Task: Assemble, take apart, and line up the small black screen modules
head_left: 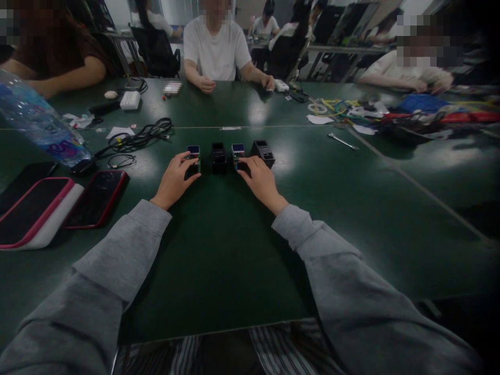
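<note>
Four small black blocks, two blue-topped, are aligned mid-table with open green table [234, 260] nearer; the leftmost blue-topped block [193, 156] is pinched by the left hand [175, 179], the third block [237, 154] by the right hand [261, 179].

Four small black box-shaped modules stand in a row at the centre of the frame: two with blue tops [193, 152] [238, 150] and two plain black ones [218, 156] [263, 151]. At the left edge lie two dark phones in red cases [37, 208] [99, 195]. One clear plastic water bottle [37, 125] lies upper left. One silver metal wrench [342, 141] lies right of centre.
</note>
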The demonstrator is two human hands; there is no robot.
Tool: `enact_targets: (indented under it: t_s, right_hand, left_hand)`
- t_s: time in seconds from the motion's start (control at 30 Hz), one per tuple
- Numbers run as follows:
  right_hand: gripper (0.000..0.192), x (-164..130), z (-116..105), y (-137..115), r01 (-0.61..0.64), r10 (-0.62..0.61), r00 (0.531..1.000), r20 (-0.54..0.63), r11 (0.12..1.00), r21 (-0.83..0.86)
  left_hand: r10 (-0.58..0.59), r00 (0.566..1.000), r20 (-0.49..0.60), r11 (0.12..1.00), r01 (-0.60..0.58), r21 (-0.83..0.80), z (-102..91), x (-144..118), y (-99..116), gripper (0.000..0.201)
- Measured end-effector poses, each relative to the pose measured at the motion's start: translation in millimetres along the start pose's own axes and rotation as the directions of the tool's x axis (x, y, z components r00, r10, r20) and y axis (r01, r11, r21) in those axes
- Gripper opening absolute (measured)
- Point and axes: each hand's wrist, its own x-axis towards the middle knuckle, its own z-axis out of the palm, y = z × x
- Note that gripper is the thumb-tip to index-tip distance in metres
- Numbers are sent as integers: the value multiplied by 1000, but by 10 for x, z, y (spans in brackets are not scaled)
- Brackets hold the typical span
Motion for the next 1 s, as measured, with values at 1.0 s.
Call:
enact_targets:
  t_s: [1.0]
  right_hand:
    - [50,10,3,662,-134,136,942,-307,991,27]
  left_hand:
    - [-120,972,-204,993,117,-23,-15,32,-20,34]
